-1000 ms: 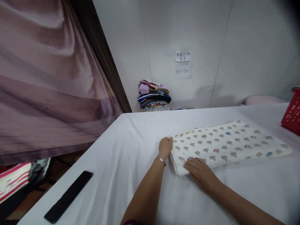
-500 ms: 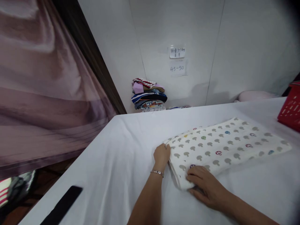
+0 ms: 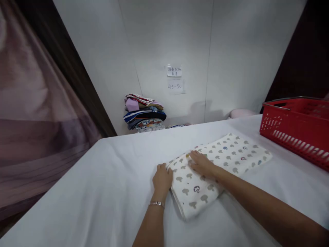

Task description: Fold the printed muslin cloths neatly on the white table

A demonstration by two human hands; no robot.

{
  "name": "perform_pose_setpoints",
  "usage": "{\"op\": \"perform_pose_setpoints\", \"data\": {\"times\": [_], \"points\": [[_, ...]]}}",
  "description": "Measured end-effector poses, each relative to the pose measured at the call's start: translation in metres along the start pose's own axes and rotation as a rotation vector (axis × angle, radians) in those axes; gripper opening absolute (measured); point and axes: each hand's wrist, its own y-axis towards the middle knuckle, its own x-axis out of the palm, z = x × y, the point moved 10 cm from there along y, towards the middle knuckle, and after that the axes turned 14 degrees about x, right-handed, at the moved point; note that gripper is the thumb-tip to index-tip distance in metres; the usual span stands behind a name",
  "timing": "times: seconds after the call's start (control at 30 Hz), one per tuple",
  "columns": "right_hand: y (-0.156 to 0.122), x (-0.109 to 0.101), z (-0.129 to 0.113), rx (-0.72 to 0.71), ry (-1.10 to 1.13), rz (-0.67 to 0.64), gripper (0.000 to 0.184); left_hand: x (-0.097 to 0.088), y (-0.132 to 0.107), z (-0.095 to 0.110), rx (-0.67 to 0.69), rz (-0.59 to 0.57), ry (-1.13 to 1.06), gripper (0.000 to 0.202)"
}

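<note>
A folded white cloth [image 3: 226, 161] printed with small grey and coloured mushrooms lies on the white-covered table [image 3: 115, 192]. My left hand [image 3: 162, 178], with a thin bracelet at the wrist, curls its fingers around the cloth's near-left edge. My right hand [image 3: 202, 163] lies flat on top of the cloth near its far-left corner, fingers stretched out and pressing down.
A red plastic basket [image 3: 298, 128] stands at the right of the table. A stack of folded clothes [image 3: 144, 112] sits against the white wall behind the table, under two paper notes [image 3: 174, 78]. A mauve curtain [image 3: 38, 137] hangs at the left.
My right hand slid from the cloth's near corner up across it to the far-left part. The view swung right, bringing the red basket in and the black object at the table's left out.
</note>
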Motion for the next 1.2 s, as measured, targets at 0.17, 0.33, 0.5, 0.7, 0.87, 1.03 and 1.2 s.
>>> {"op": "perform_pose_setpoints", "data": {"times": [0.17, 0.33, 0.5, 0.7, 0.87, 1.03, 1.2], "points": [[0.019, 0.023, -0.001, -0.016, -0.110, 0.020, 0.061, 0.000, 0.004, -0.002, 0.017, 0.002, -0.028, 0.024], [0.020, 0.023, 0.010, -0.032, -0.073, -0.074, 0.062, -0.002, 0.004, -0.004, -0.001, 0.040, -0.060, 0.018], [0.026, 0.020, 0.019, -0.036, -0.108, -0.004, 0.063, -0.002, 0.005, -0.004, -0.011, 0.045, -0.124, 0.016], [0.034, -0.003, 0.040, -0.069, 0.019, 0.043, 0.050, -0.007, 0.008, -0.015, -0.068, 0.154, -0.376, 0.015], [0.058, -0.030, 0.100, 0.043, -0.040, 0.107, 0.039, -0.003, 0.008, -0.026, -0.125, 0.158, -0.370, 0.015], [0.073, -0.031, 0.108, -0.110, -0.091, 0.052, 0.036, 0.004, 0.007, -0.032, -0.125, 0.190, -0.481, 0.017], [0.075, -0.037, 0.102, -0.165, -0.071, 0.062, 0.032, 0.007, 0.008, -0.028, -0.099, 0.229, -0.624, 0.026]]}}
